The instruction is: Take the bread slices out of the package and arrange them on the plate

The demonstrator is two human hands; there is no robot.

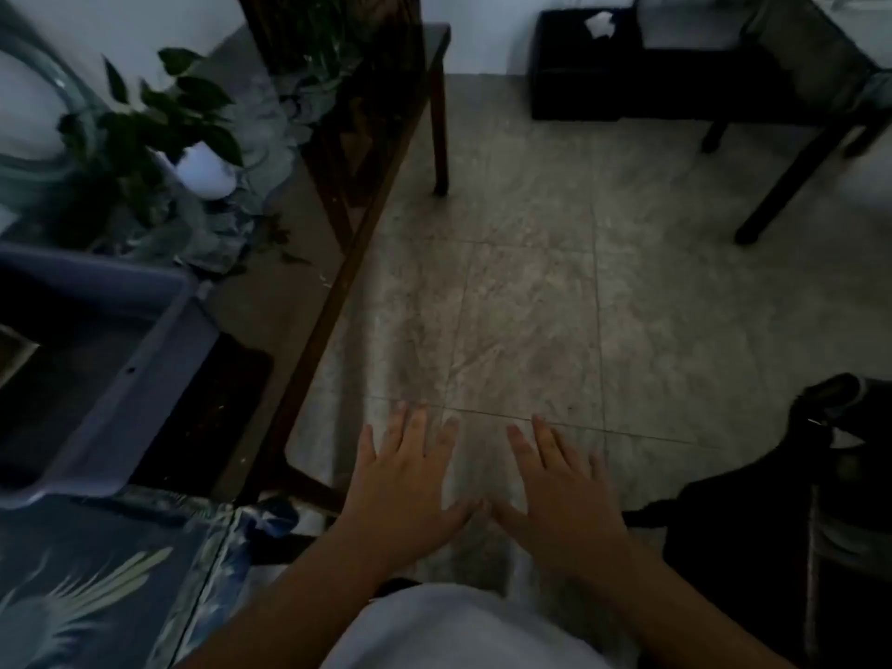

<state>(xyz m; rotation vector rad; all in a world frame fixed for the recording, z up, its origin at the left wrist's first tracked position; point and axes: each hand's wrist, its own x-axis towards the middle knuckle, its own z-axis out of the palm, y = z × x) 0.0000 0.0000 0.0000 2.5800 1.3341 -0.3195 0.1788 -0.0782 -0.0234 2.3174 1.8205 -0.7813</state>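
My left hand (410, 480) and my right hand (564, 494) hover side by side over the tiled floor, palms down. The fingers of both are spread and the thumbs nearly touch. Neither hand holds anything. No bread package, bread slice or plate shows anywhere in this dim view.
A grey-blue plastic tub (120, 374) sits on a dark wooden table (309, 301) at the left, behind it a leafy plant in a white pot (205, 171). A patterned cloth (106, 586) lies bottom left. Dark chairs (782, 195) and a black box (579, 65) stand farther off; something black (753, 514) at right.
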